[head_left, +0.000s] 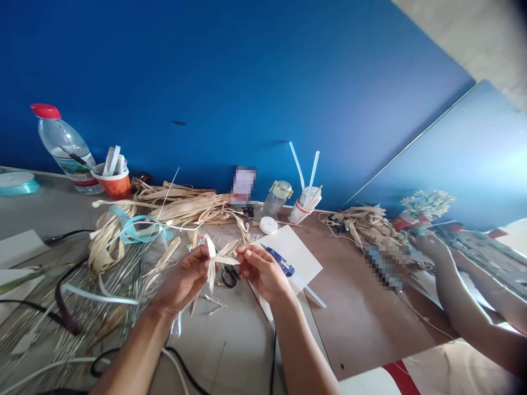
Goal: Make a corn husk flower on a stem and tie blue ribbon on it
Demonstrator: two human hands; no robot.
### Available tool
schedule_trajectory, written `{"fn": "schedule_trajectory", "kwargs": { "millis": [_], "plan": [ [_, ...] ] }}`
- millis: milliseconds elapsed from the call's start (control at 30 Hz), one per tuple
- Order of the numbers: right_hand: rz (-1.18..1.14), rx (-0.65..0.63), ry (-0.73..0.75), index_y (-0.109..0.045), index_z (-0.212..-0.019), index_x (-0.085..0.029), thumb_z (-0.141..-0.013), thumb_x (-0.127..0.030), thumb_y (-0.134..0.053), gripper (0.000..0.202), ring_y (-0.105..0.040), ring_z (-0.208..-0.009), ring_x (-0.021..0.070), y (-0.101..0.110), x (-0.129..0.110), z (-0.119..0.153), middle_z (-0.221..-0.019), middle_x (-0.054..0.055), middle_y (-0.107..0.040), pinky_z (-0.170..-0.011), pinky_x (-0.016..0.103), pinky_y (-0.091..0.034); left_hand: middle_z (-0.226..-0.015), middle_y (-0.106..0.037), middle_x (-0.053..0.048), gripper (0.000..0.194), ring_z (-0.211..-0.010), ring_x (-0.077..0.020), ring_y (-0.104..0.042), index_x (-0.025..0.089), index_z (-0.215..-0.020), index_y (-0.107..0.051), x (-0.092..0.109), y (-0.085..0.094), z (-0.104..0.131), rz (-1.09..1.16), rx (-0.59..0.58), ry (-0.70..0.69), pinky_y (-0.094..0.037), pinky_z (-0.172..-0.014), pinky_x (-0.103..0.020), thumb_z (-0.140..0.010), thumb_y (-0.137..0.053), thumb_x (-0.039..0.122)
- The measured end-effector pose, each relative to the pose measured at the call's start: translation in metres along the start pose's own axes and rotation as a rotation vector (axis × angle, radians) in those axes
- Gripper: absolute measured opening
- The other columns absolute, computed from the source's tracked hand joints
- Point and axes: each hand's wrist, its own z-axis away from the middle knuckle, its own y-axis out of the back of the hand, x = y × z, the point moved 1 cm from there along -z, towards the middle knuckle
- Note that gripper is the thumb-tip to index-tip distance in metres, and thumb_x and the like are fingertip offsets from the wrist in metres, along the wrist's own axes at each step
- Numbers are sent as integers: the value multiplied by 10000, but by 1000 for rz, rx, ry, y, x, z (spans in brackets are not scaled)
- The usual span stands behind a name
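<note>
My left hand pinches a pale flower shape made of dried corn husk strips, its petals spreading several ways. The fingers of my right hand are closed at the tip of a petal on the flower's right side. Both hands hold it just above the table. Black-handled scissors lie beneath, between the hands. Beyond my right hand, a blue tool with a thin dark tip rests on a white sheet. Loose husk scraps are scattered below the flower.
Behind lie a husk bundle, a glass jar and a paper cup with straws. Thin wires and blue ribbon cover the left side. A bottle stands far left. Another person's arms reach in at right.
</note>
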Motion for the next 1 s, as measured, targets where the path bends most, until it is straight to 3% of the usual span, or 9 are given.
{"fn": "schedule_trajectory", "kwargs": {
  "millis": [167,333,433,567,767,900,1000],
  "plan": [
    [676,321,269,-680,-745,-178,-745,-252,-617,96,-475,-586,123,13,4,-9,-655,-12,-589,-584,250,-362,-668,-613,19,210,-622,-87,-552,185,-816,-657,1,5,-2,78,54,-49,-443,-618,-185,-661,-798,204],
    [1121,382,380,-691,-824,-188,-834,-198,-490,202,-573,-765,160,11,11,-11,-848,35,-659,-705,252,-409,-635,-592,28,182,-599,-86,-516,186,-829,-651,4,6,-3,57,62,-142,-458,-664,-216,-698,-771,228],
    [1388,474,283,-686,-878,-182,-840,-190,-491,199,-591,-811,176,17,13,-13,-891,60,-668,-729,256,-402,-668,-617,17,211,-650,-111,-558,192,-799,-658,5,6,-4,40,108,-155,-461,-670,-232,-649,-801,229],
    [1669,395,68,-658,-919,-164,-821,-181,-516,173,-620,-784,194,24,18,-20,-917,95,-675,-662,268,-385,-698,-642,9,233,-663,-114,-578,179,-759,-665,2,4,-4,-21,125,-117,-438,-632,-215,-611,-829,251],
    [1692,414,-42,-608,-1052,-117,-812,-74,-435,299,-642,-859,235,22,17,-24,-977,150,-684,-685,290,-401,-626,-622,21,211,-606,-102,-547,182,-792,-657,0,1,-2,-72,59,-80,-410,-600,-211,-663,-797,273],
    [1514,411,148,-603,-1078,-106,-774,-63,-422,356,-603,-901,223,20,5,-15,-955,129,-656,-780,292,-416,-622,-601,26,217,-583,-91,-521,179,-778,-646,0,0,-2,-68,56,-57,-394,-572,-200,-661,-796,283],
    [1271,371,268,-630,-970,-142,-759,-82,-388,326,-569,-767,181,17,-3,-6,-864,68,-608,-715,276,-423,-629,-577,31,228,-573,-84,-501,170,-747,-642,-1,0,-3,-97,33,-45,-381,-556,-194,-642,-808,285]
  ]
}}
